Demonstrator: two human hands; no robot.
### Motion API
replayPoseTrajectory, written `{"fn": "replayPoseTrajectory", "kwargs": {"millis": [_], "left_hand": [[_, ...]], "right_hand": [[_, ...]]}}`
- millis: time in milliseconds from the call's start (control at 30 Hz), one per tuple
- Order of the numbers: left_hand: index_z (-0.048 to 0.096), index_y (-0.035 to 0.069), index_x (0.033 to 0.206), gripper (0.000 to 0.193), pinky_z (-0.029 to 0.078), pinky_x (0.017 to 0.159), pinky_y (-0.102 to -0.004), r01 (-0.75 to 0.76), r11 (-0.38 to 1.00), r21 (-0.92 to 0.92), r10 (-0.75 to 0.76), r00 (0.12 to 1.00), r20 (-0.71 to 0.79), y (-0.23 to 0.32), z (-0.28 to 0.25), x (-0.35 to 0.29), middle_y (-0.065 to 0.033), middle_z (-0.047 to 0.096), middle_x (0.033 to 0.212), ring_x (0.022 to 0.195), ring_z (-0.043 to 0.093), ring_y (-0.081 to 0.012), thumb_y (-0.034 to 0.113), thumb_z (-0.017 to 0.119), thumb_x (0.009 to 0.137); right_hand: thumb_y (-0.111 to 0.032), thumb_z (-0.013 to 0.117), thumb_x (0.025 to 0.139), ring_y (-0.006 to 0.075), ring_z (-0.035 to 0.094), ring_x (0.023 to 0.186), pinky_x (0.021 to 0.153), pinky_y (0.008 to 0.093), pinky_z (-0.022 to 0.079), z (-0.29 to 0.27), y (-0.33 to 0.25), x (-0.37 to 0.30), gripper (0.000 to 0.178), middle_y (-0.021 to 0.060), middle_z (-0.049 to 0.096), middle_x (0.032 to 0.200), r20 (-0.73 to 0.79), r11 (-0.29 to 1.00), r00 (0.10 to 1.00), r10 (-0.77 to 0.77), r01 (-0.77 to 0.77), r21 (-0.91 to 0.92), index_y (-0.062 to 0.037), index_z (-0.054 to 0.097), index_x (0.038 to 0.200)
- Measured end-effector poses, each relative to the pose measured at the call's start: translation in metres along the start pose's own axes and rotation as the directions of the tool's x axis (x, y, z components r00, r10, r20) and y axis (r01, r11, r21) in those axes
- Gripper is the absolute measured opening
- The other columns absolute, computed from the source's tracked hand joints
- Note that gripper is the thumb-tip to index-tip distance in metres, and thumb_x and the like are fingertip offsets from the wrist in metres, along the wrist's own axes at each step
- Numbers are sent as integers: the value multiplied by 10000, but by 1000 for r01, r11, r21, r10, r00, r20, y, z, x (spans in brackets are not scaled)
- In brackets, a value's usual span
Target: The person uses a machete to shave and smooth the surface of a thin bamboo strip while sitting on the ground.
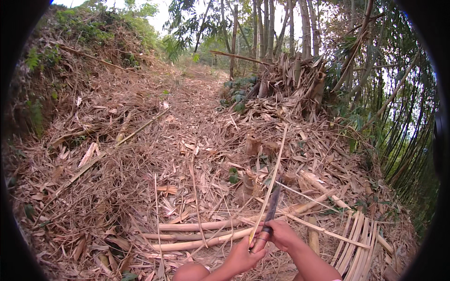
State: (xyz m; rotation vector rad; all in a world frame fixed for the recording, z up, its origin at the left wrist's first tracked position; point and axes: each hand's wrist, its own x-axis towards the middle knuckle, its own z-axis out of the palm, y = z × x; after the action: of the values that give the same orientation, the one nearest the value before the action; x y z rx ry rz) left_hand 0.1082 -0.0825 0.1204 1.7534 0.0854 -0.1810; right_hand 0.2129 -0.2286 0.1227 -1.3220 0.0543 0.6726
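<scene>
In front of my knees, my two closed hands nearly meet. My left hand [243, 256] is closed round the lower end of a long, thin bamboo strip [273, 182], beside the wooden knife handle [261, 240]. That strip stretches up and away from me. My right hand [282, 235] grips a long knife [273, 203] where handle and dark blade meet. The blade points away, close along the strip's right side. My fingers partly cover the handle, so their exact hold on it is hidden.
Bamboo poles [201, 225] lie across the ground ahead of my hands. Several split slats [358, 246] rest at the lower right. Cut bamboo stumps [250, 181] stand just beyond. Dry leaves cover the slope; a bamboo clump [286, 30] rises behind and a bank [70, 70] at left.
</scene>
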Motion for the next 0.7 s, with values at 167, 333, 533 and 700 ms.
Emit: {"fn": "replayPoseTrajectory", "kwargs": {"millis": [167,333,533,700], "left_hand": [[558,0,1168,406,504,565,-274,-15,964,266,63,983,-173,-17,0,18,-103,660,832,728,660,-144,368,470,1020],[536,-3,1034,381,532,559,-294,14,996,-91,-24,993,-114,-33,-8,23,-86,616,833,711,653,-193,341,377,1059],[490,51,1001,279,373,404,-249,232,850,-473,-189,972,137,-1,-7,24,-28,477,657,430,412,-113,309,402,1058],[466,70,1050,204,330,376,-254,218,738,-639,-148,975,163,16,7,31,-25,446,647,405,349,-114,244,362,1063]], "right_hand": [[-149,322,994,318,681,832,724,415,598,2,-2,18,405,206,638,958,0,987,994,-113,112,113,97,441,1293],[-131,279,987,268,626,691,552,427,578,-36,-4,16,389,116,544,782,-29,936,954,-297,297,191,59,434,1289],[-169,436,1000,162,565,646,626,321,506,-32,4,4,242,53,538,763,-12,778,798,-603,584,-232,-15,526,1164],[-404,607,914,259,605,655,608,393,478,-31,21,-1,348,91,581,754,145,352,668,-730,550,-757,-60,561,915]]}}
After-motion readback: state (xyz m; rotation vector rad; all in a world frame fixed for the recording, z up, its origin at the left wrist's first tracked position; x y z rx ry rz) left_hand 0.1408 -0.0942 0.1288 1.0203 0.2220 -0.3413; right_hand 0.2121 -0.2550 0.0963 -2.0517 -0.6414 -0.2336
